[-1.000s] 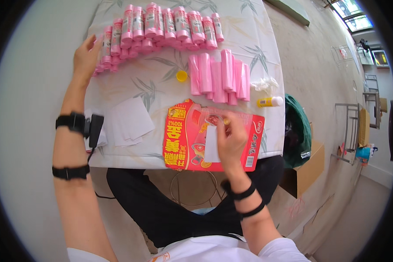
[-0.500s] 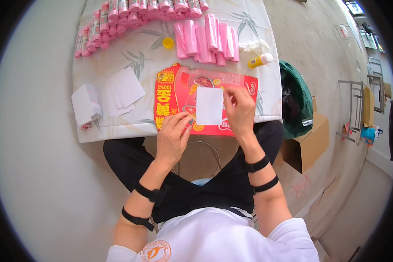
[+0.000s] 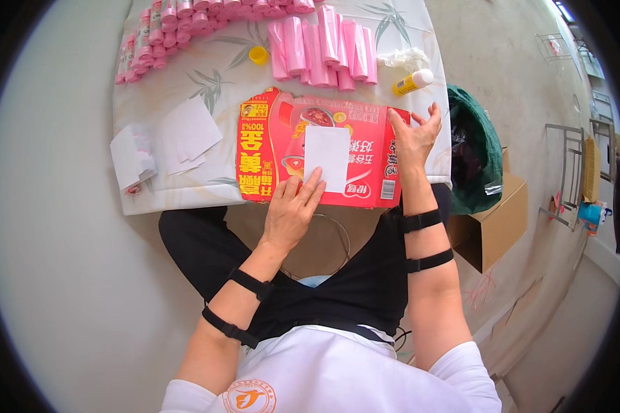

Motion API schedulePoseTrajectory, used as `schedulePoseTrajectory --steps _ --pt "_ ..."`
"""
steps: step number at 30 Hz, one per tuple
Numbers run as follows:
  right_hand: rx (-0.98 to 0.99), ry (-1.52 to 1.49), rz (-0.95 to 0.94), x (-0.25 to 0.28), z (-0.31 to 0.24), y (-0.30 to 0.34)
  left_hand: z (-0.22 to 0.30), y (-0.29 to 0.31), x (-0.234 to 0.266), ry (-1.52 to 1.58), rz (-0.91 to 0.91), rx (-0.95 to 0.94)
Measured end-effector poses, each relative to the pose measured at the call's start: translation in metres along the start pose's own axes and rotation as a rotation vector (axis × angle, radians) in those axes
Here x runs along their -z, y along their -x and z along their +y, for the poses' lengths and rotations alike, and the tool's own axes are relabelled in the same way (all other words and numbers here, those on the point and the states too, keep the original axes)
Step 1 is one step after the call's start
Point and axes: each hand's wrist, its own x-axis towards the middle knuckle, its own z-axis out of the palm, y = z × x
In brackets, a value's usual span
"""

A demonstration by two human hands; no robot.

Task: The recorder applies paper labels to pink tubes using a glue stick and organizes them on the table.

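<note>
Has a white cloth with grey-green leaf prints (image 3: 145, 103) spread in front, grey floor (image 3: 492, 65) off to the right. Now rests left hand (image 3: 293, 210), fingers straight, on the small white paper rectangle (image 3: 326, 155) atop the flat red cardboard sheet (image 3: 282, 117); kept just beside before. Has moved right hand (image 3: 417, 138) away, loose and empty, by the sheet's right edge; cannot tell if touching. Can't see all the far pink plastic rolls (image 3: 169, 38), cut off on top.
</note>
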Motion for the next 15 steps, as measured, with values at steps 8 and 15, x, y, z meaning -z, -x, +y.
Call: schedulePoseTrajectory --steps 8,15 --pt "0.107 0.102 -0.080 -0.021 0.016 -0.023 -0.001 -0.002 0.000 0.006 -0.009 0.003" --pt "0.238 0.226 -0.025 -0.031 0.011 -0.034 0.000 -0.001 -0.001 -0.080 0.002 0.003"
